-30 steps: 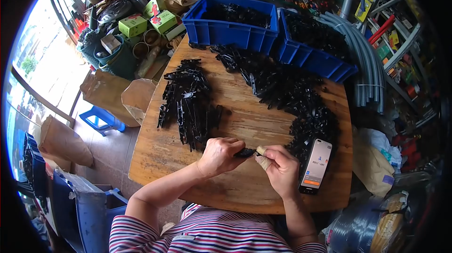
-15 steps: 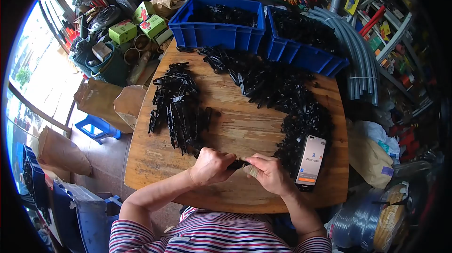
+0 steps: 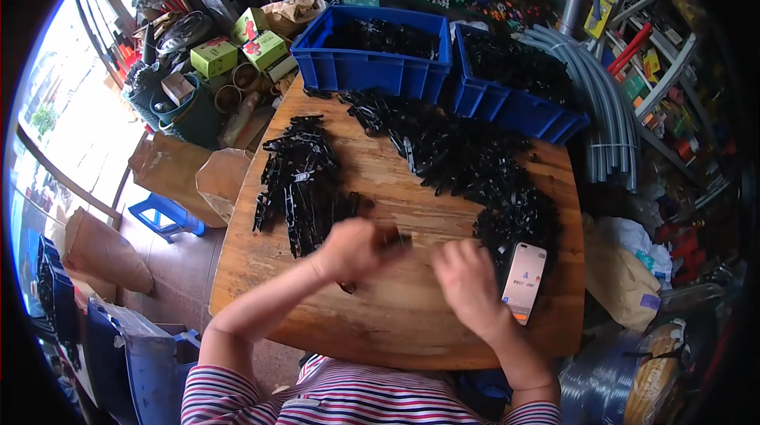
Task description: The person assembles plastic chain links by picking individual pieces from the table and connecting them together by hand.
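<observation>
My left hand (image 3: 354,251), blurred by motion, is closed around a dark part (image 3: 393,240) over the middle of the wooden table (image 3: 412,322). To its right, apart from it, my right hand (image 3: 463,278) is raised over the table with its fingers bent and smeared; whether it holds anything is hidden. A pile of black plastic parts (image 3: 305,180) lies beyond my left hand. Another long heap of black parts (image 3: 467,152) curves from the back down to the right side. Beside my right hand a phone (image 3: 523,278) with a lit screen rests against that heap.
Two blue crates (image 3: 372,70) (image 3: 514,114) filled with black parts stand at the table's back edge. Grey pipes (image 3: 613,120) are at the right. On the left are cardboard boxes (image 3: 178,176), a blue stool (image 3: 166,215) and a teal bucket (image 3: 190,120).
My hands, earlier together at a dark part, have moved apart. The left one has risen and shifted slightly left. A small dark piece now shows on the table below it.
</observation>
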`<state>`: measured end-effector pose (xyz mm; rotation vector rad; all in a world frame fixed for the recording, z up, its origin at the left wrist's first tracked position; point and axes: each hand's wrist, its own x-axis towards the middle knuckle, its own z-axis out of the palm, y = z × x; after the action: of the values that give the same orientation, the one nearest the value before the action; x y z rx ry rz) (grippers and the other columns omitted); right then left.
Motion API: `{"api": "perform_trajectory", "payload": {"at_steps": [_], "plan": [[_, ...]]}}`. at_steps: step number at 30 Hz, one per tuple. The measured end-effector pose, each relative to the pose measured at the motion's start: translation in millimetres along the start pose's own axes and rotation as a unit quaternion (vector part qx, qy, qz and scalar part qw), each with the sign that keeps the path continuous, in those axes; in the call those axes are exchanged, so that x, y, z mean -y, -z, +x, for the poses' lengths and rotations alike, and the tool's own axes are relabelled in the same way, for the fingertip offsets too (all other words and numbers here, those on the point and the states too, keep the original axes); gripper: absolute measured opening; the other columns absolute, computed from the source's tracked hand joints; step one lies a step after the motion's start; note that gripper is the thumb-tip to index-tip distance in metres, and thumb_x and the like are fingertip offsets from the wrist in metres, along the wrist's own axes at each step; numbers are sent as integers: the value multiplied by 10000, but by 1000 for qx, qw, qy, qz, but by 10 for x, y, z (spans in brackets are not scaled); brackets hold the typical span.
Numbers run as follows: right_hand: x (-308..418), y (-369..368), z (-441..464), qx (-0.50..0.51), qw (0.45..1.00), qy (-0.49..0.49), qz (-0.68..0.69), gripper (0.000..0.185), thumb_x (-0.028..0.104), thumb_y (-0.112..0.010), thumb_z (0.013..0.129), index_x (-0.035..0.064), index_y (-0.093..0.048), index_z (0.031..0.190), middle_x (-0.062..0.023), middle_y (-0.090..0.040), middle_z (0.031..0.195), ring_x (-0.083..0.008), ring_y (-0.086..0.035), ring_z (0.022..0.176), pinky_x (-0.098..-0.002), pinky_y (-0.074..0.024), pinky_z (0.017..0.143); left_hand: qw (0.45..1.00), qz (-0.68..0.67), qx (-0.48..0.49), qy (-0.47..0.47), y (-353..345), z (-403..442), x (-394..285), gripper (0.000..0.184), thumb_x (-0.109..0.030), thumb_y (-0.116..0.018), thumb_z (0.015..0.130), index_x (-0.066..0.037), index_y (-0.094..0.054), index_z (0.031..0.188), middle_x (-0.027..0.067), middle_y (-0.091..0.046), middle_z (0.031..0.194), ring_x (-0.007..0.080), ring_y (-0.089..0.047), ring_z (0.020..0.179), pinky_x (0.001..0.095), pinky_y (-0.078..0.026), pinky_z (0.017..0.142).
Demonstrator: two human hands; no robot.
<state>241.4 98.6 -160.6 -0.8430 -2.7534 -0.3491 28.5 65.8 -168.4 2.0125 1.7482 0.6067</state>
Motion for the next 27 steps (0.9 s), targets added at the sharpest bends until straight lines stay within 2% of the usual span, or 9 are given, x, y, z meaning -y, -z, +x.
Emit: {"api": "perform_trajectory", "payload": {"at_steps": [3, 4, 5, 6, 8, 11, 13, 20, 27], "plan": [[-297, -233, -126, 106, 988, -108, -35, 132, 60, -531, 772, 43, -626, 862, -78, -574, 805, -242, -537, 871, -377, -421, 784, 959, 151, -181, -157, 629, 814, 498, 233, -195, -533, 888, -126, -632, 1088, 156, -627, 954, 271, -639, 747, 372, -526, 635], [-335, -277, -136, 139, 982, -123, -28, 115, 54, -533, 765, 49, -625, 834, -84, -579, 815, -246, -537, 875, -380, -420, 784, 980, 144, -114, -76, 1018, 1185, 465, 408, -286, -529, 899, -90, -510, 1256, 209, -557, 1169, 330, -618, 930, 389, -513, 788], [-363, -326, -149, 129, 984, -121, -24, 47, 68, -580, 754, 56, -619, 777, -87, -578, 813, -259, -536, 875, -381, -420, 778, 970, -134, -201, -31, 1240, 1516, 425, 630, -413, -532, 887, -51, -355, 1371, 249, -430, 1335, 385, -528, 1121, 414, -425, 955], [-384, -335, -162, 127, 984, -122, -1, 40, 75, -597, 750, 56, -621, 776, -87, -577, 810, -260, -536, 870, -381, -420, 777, 957, -188, -217, -28, 1444, 1837, 528, 780, -508, -540, 857, -17, -277, 1404, 273, -356, 1392, 415, -423, 1234, 418, -332, 1042], [-426, -347, -199, 121, 984, -123, 44, 46, 89, -631, 742, 56, -624, 774, -85, -574, 806, -264, -535, 861, -381, -420, 775, 946, 27, -318, -56, 1669, 2065, 634, 751, -507, -559, 839, -52, -322, 1387, 272, -426, 1333, 413, -432, 1222, 430, -371, 1008], [-458, -378, -246, 103, 986, -118, 58, 79, 118, -670, 733, 60, -632, 772, -90, -568, 800, -269, -530, 844, -389, -419, 767, 936, 338, -56, 82, 1466, 1794, 608, 594, -259, -670, 734, -185, -491, 1295, 185, -550, 1121, 366, -494, 1107, 506, -445, 905], [-478, -355, -246, 78, 986, -121, 90, 91, 92, -675, 723, 44, -647, 795, -94, -560, 789, -272, -527, 848, -390, -428, 757, 906, 423, 15, 16, 1063, 1371, 916, 434, -213, -635, 643, -225, -664, 1076, 105, -532, 1165, 327, -437, 1171, 473, -456, 881], [-331, -34, -117, 34, 878, -214, 427, 167, 2, -676, 734, -11, -610, 887, -137, -602, 851, -267, -617, 788, -318, -502, 651, 958, 285, 14, -21, 272, 768, 1178, 240, -204, -618, 763, -134, -629, 992, 46, -608, 1066, 246, -511, 1076, 430, -387, 883], [-212, -115, -127, -63, 830, -179, 524, 206, -37, -674, 780, -38, -647, 984, -70, -610, 899, -124, -598, 779, -224, -487, 664, 988, 33, -40, -148, -85, 512, 879, 236, -54, -565, 768, -18, -589, 1000, 131, -572, 1051, 324, -505, 1065, 390, -429, 918]]}}
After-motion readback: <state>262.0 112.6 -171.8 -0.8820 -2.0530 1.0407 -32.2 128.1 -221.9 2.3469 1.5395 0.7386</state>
